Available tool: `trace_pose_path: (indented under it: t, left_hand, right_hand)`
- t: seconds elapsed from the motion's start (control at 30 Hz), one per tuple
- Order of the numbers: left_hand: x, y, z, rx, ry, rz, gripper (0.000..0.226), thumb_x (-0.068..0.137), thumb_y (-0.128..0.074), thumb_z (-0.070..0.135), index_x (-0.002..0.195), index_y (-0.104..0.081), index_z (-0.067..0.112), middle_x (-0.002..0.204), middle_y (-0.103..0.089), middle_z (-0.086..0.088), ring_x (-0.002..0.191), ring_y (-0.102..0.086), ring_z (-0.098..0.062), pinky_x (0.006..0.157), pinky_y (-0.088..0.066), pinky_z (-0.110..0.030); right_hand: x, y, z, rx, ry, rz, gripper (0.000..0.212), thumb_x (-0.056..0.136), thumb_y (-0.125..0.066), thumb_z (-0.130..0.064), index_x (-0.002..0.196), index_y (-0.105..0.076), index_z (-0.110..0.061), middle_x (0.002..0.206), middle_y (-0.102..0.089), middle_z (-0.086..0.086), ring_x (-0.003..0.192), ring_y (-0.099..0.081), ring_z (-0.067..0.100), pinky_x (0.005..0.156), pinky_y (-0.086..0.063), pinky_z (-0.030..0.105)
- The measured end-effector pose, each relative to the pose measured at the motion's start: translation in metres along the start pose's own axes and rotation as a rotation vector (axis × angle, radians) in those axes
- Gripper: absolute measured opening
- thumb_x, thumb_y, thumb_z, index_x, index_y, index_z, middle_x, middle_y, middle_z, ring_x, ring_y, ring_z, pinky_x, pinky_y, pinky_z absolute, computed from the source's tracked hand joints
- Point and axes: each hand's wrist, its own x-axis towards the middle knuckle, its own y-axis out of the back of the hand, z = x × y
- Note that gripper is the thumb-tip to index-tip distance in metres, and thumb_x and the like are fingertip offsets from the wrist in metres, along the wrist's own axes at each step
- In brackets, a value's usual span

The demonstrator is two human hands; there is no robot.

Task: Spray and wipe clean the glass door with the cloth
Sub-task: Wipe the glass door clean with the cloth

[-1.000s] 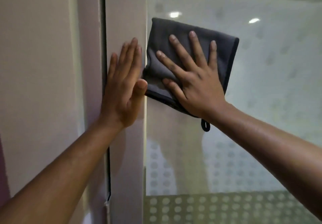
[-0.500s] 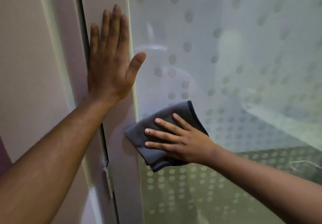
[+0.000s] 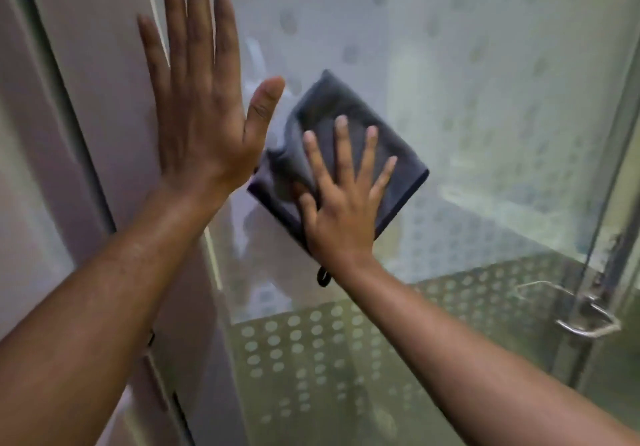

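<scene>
**Wiping pass on a frosted, dot-patterned door**

Frosted glass with a dotted film fills the background. Nearest the viewer, the left hand [image 3: 201,106] lies flat and open, fingers spread, braced on the pale door frame [image 3: 100,74] and holding nothing. Just beyond it, the right hand [image 3: 341,199] is splayed flat, pinning the folded grey cloth [image 3: 346,113] against the glass door [image 3: 485,81] rather than gripping it; the cloth's hanging loop [image 3: 322,276] shows below the wrist. Half a second ago the cloth sat lower, at the frame's edge; it has since risen and shifted inward, indicating stroke-by-stroke wiping is under way. Farthest right, a metal handle [image 3: 585,317] marks the unwiped edge. No spray bottle is visible.
</scene>
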Motion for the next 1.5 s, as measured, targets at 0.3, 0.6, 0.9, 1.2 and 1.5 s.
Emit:
trace_pose_path:
  t: [0.3,0.6,0.9,1.2,1.5]
  left_hand:
    - [-0.002,-0.04,0.035,0.086,-0.045,-0.147,0.084,0.112,-0.022,0.065,0.169,-0.006,0.006,0.176,-0.011,-0.028,0.163,-0.011,-0.049,0.128,-0.009,-0.073]
    - [-0.002,-0.041,0.04,0.092,-0.039,-0.176,0.09,0.11,-0.024,0.068,0.169,-0.004,0.003,0.177,-0.007,-0.028,0.165,-0.007,-0.046,0.128,-0.007,-0.074]
    - [-0.002,-0.037,0.038,0.116,-0.051,-0.209,0.09,0.109,-0.021,0.069,0.17,-0.002,0.005,0.179,-0.002,-0.022,0.167,-0.002,-0.04,0.132,-0.004,-0.067]
    - [-0.003,-0.041,0.042,0.108,-0.041,-0.196,0.095,0.107,-0.021,0.072,0.169,0.001,0.004,0.179,0.002,-0.022,0.167,0.002,-0.039,0.131,-0.003,-0.068]
    - [-0.005,-0.043,0.039,0.069,-0.039,-0.169,0.091,0.108,-0.021,0.069,0.169,-0.001,0.005,0.18,0.001,-0.02,0.167,0.002,-0.036,0.132,-0.002,-0.066]
  right_hand:
    - [-0.068,0.008,0.118,-0.023,0.457,-0.159,0.056,0.11,-0.042,-0.045,0.164,-0.031,-0.038,0.176,-0.015,-0.002,0.164,-0.009,0.034,0.126,-0.002,0.067]
    - [-0.066,-0.001,0.095,0.079,-0.724,0.236,0.059,0.111,-0.028,-0.056,0.164,-0.002,-0.052,0.178,-0.014,0.0,0.165,-0.003,0.03,0.125,-0.008,0.071]
    - [-0.157,-0.013,0.089,-0.051,0.46,-0.2,0.062,0.107,-0.043,-0.048,0.165,-0.025,-0.041,0.178,-0.011,-0.006,0.165,-0.01,0.031,0.129,0.002,0.063]
    - [-0.056,0.022,0.192,0.176,-1.057,0.329,0.059,0.109,-0.031,-0.046,0.165,-0.02,-0.032,0.178,-0.014,0.001,0.165,-0.007,0.032,0.127,-0.005,0.068]
    - [-0.146,0.001,0.141,-0.127,0.376,-0.205,0.075,0.098,-0.052,-0.046,0.166,-0.023,-0.04,0.179,-0.01,-0.001,0.164,-0.005,0.038,0.125,-0.004,0.07]
